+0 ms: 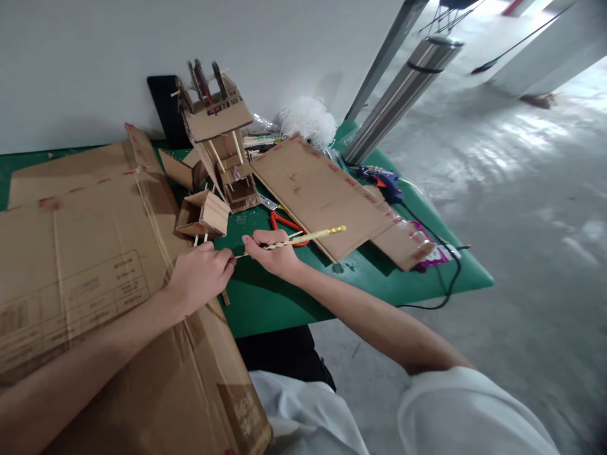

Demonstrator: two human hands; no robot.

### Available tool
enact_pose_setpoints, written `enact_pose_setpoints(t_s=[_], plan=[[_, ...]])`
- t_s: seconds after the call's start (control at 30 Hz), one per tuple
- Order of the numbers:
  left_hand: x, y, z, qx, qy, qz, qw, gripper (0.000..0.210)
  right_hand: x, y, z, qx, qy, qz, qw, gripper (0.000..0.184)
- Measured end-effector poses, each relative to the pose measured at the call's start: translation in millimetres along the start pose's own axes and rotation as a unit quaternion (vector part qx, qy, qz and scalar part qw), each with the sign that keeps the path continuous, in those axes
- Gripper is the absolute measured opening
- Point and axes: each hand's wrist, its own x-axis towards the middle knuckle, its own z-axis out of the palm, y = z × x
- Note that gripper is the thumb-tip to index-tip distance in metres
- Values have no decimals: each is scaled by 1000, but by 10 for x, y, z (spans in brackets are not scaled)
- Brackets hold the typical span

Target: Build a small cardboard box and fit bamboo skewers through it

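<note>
My right hand [272, 253] is closed around a yellow patterned pencil [322, 234]. The pencil's blunt end points up and to the right, and its tip reaches toward the fingers of my left hand [203, 278]. That hand is closed with fingertips pinched together; what lies in them is hidden. Just beyond it sits a small folded cardboard box [203, 213] with thin wooden sticks running down toward my knuckles. A narrow cardboard strip [226, 297] shows below the left fingers. Red-handled scissors [284, 221] lie behind the pencil, partly under cardboard.
A tall cardboard model [218, 126] with sticks stands at the back. Large cardboard [95, 240] covers the left side. A cardboard sheet [322, 196], a blue glue gun [384, 182] with a black cord, and white shredded filler [308, 120] occupy the green table [294, 309]. A metal cylinder [403, 95] rises behind.
</note>
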Motion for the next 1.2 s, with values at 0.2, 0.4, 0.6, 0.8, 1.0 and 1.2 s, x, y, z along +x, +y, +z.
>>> enact_pose_setpoints(t_s=[0.2, 0.4, 0.6, 0.8, 1.0, 1.2], plan=[[6, 0, -6, -1, 0, -5, 1000, 39, -3, 10, 5, -2, 2, -4, 1000, 50], [19, 5, -7, 0, -1, 0, 1000, 39, -3, 16, 7, 3, 3, -13, 1000, 50], [7, -1, -6, 3, -2, -3, 1000, 40, 0, 6, 2, 8, 2, -7, 1000, 49], [8, -2, -6, 5, -2, -2, 1000, 41, 0, 9, 8, 13, 2, -11, 1000, 49], [13, 2, 8, 0, 4, 10, 1000, 40, -6, 10, 3, 8, -2, -11, 1000, 49], [9, 0, 3, -8, 5, 9, 1000, 38, -3, 15, 8, -1, 1, 3, 1000, 50]])
